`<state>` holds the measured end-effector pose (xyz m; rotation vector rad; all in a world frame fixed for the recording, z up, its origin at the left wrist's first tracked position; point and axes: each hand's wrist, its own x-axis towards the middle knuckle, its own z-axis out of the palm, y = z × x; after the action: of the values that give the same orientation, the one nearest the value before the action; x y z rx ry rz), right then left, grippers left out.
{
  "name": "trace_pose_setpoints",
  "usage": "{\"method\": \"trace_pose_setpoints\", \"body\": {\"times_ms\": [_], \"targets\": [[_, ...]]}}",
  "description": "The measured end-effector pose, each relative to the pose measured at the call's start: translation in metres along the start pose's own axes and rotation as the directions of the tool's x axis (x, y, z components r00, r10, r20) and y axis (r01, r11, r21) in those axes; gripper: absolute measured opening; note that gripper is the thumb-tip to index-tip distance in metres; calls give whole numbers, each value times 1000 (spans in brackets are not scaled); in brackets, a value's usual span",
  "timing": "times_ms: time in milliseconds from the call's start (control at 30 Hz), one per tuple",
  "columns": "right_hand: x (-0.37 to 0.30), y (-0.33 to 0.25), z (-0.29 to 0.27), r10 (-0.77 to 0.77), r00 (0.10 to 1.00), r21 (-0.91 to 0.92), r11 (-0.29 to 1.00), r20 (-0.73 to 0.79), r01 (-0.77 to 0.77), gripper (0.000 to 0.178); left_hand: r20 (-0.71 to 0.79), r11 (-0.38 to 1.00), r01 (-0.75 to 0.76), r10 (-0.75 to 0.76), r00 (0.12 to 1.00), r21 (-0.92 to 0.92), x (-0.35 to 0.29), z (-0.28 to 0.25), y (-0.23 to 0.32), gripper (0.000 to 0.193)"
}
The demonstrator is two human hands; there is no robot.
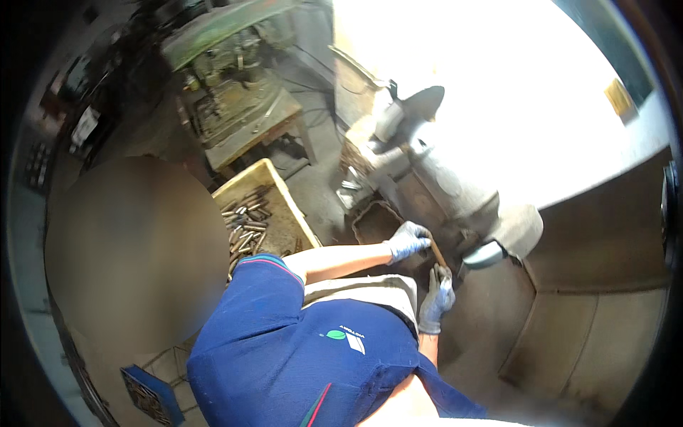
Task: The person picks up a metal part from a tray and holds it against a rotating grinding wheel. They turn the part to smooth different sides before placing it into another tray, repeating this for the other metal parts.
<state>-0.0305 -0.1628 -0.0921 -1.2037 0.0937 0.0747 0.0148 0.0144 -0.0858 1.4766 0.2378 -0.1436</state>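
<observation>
Left hand (409,242) and right hand (435,302): gloved fingers curled closed on brown rod (437,253), near machine (455,181). Yellow crate (288,201), metal pieces (249,226) inside, left of machine.

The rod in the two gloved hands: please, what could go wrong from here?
The left hand and right hand hold the rod close to the machine; if it is running, they might be caught. The strong glare beyond the machine may make the rod hard to see. The bin stands close by on the left and could be stumbled on.
</observation>
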Motion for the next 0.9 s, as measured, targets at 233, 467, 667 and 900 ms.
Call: {"method": "trace_pose_setpoints", "body": {"times_ms": [233, 467, 667, 900], "targets": [[-8, -5, 28, -150, 960, -35, 986, 236, 162, 40, -15, 977, -4, 0, 1000, -215, -31, -34, 29, 12], [-15, -16, 59, -404, 748, -478, 587, 526, 653, 34, -255, 992, 103, -119, 960, -74, -49, -63, 55, 26], [-19, -28, 71, -536, 579, -408, 413, 614, 814, 36, -149, 977, -111, 84, 985, -181, -50, -72, 51, 25], [-4, -49, 84, -368, 817, -390, 741, 443, 546, 24, -127, 920, -349, 373, 919, 178, -64, -78, 77, 17]]}}
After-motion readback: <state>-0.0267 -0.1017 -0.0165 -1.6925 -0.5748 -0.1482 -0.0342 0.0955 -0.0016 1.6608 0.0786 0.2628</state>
